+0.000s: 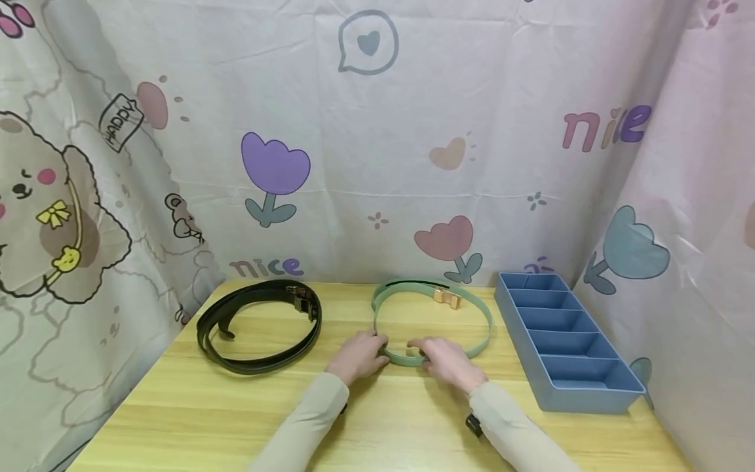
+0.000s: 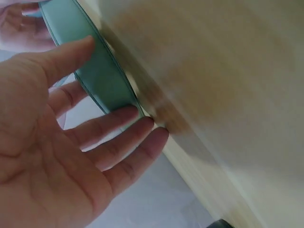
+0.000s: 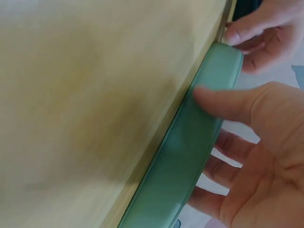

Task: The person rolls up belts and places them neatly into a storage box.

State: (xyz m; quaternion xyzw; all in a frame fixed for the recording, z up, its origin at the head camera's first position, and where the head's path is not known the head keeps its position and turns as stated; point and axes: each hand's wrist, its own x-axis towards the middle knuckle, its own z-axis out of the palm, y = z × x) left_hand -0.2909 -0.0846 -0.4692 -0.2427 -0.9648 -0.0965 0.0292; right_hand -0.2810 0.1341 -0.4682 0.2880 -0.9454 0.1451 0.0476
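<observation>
A light green belt is coiled into a loop standing on its edge on the table, with a gold buckle on its far side. My left hand pinches the near left part of the loop. In the left wrist view its thumb lies on the belt's outer face and the fingers reach behind. A short way to the right, my right hand pinches the same near stretch of belt, thumb in front and fingers behind.
Left of the hands, a black belt with a dark buckle is coiled on the wooden table. A blue-grey organizer box with several compartments stands at the right. Printed cloth hangs behind the table and on both sides.
</observation>
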